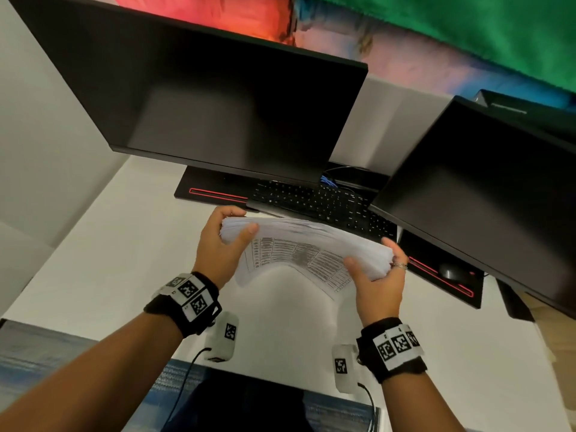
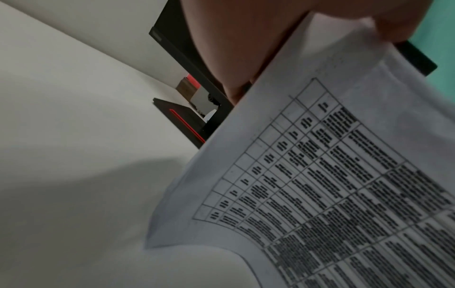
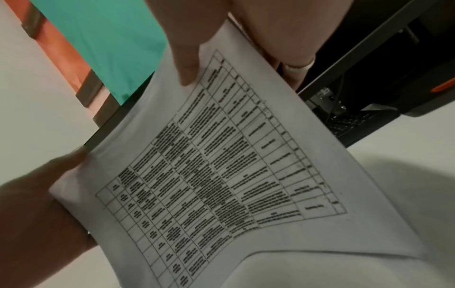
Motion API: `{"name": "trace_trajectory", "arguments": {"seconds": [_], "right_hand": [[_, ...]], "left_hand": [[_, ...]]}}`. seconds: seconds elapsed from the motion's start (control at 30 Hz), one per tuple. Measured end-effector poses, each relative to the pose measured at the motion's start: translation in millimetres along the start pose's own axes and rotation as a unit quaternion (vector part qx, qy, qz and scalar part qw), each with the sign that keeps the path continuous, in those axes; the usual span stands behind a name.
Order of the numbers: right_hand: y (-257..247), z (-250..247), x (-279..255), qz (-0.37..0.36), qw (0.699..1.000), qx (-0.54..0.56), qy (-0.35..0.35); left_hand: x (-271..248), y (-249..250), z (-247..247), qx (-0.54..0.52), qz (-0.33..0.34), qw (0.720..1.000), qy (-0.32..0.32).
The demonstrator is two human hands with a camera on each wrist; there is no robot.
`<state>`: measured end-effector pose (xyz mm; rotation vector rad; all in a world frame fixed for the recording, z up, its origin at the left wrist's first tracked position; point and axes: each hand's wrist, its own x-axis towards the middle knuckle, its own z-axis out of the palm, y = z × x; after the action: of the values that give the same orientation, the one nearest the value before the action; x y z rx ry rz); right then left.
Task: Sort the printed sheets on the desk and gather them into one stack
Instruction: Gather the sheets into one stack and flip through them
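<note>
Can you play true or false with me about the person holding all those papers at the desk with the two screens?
1. Both hands, the left hand and the right hand, hold the paper stack. True.
2. The facing sheet is blank. False: it shows a printed table.
3. The monitor is switched on. False: its screen is dark.
4. A keyboard lies beyond the papers. True.
5. The stack lies flat on the desk. False: it stands on edge, bowed.

black wristbands (image 1: pixel 187 307), square-coded tags, finger ring (image 1: pixel 400 265)
</note>
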<state>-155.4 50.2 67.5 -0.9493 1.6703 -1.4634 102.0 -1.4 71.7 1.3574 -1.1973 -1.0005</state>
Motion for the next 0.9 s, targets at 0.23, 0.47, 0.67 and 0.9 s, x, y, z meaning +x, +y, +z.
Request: {"name": "trace_trajectory", "arguments": {"seconds": [0.23,0.47,0.67,0.9], "right_hand": [[-3.6,1.5,3.5,-0.191,0.974,-0.122,0.020],[-3.0,-1.1,8.3,-0.210,0.963,-0.168,0.033],[-1.9,-0.8,5.2,-0.230,0.953,-0.197,0.018],[-0.6,-1.1,8.5,-0.199,0.962,-0.185,0.007]], "left_hand": [[9.3,4.8,11.5,0.006,0.005,0.998,0.057],[12.9,7.3,16.7,0.017,0.032,0.997,0.062],[16.3,8.0,14.8,0.012,0.018,0.998,0.062],[19.4,10.3,13.5,0.004,0.010,0.998,0.064]]}}
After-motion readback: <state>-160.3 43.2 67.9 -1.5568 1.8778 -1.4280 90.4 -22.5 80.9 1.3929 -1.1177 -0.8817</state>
